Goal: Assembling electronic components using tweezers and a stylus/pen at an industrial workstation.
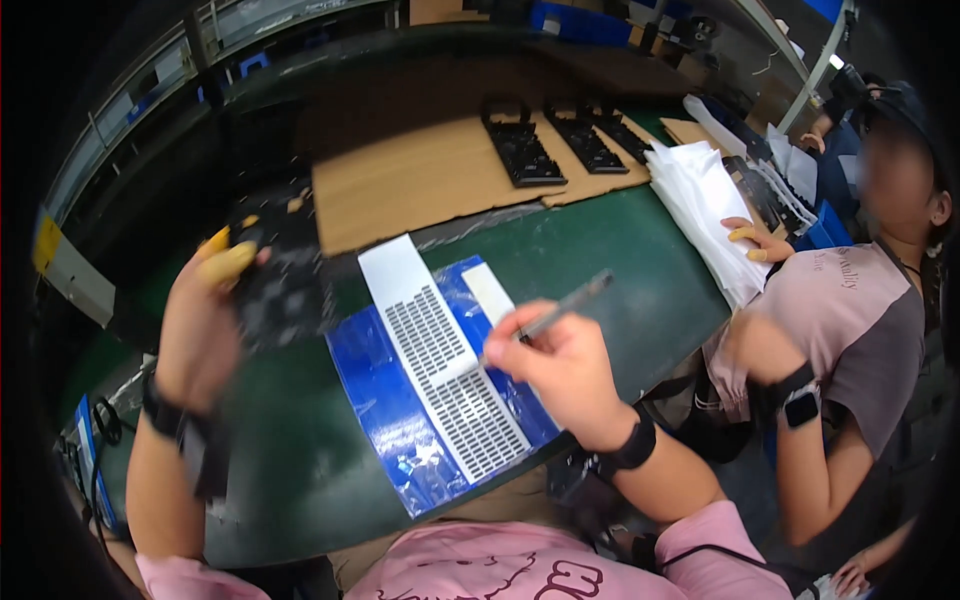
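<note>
My left hand (205, 310), blurred by motion and with yellow finger covers on its fingertips, is closed at the left edge of a black plastic part (285, 285). That part is smeared too, so its details do not show. In my right hand (572, 365) is a slim grey pen-shaped tool (565, 308), pinched between thumb and fingers, its tip end near the label sheet. The long white label sheet (430, 335), with rows of small dark labels, lies on a shiny blue plastic sheet (375, 400). A narrow white strip (488, 291) lies beside it.
On brown cardboard (400, 190) at the back rest several black plastic parts (525, 150). White plastic bags (705, 200) are stacked at the right, under a co-worker's hand (755, 240). That person sits close on my right. Green table surface (640, 310) surrounds the blue sheet.
</note>
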### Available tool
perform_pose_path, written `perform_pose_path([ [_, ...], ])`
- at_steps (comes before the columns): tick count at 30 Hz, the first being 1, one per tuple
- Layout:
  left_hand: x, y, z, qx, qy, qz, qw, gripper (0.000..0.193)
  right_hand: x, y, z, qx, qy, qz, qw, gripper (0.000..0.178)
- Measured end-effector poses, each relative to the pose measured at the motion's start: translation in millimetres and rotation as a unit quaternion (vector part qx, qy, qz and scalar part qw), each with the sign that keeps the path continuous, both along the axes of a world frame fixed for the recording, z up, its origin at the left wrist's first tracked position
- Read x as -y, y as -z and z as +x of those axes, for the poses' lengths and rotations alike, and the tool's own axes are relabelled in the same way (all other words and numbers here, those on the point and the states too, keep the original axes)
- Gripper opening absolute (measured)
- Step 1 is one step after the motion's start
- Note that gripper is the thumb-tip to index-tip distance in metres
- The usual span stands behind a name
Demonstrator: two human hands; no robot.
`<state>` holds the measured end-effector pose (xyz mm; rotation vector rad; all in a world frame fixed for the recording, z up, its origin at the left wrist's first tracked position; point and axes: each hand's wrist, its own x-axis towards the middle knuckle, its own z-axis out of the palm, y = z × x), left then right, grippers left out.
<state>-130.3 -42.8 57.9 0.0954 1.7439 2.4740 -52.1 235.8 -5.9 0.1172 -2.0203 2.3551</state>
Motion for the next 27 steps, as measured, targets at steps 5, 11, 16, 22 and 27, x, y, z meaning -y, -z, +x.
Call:
perform_pose_path([
  [5,7.2,12.6,118.4,0.046,-0.180,0.053,0.981,0.041,17.5,13.1,-19.2,0.059,-0.027,-0.017,0.998,0.005],
  [11,-26.2,41.4,143.6,0.017,-0.193,0.212,0.958,0.036,18.3,27.6,-28.9,0.064,0.014,-0.009,0.998,0.008],
  [16,-35.9,65.2,121.7,0.003,-0.227,0.096,0.969,0.051,19.1,29.6,-27.6,0.073,0.014,0.002,0.997,0.010],
  [22,-35.1,74.4,123.0,0.077,-0.197,0.127,0.969,0.049,21.2,27.7,-27.8,0.075,0.025,0.020,0.997,0.009],
  [27,-37.2,70.1,126.9,0.100,-0.187,0.176,0.961,0.047,20.2,30.8,-28.5,0.080,0.023,0.049,0.995,0.009],
])
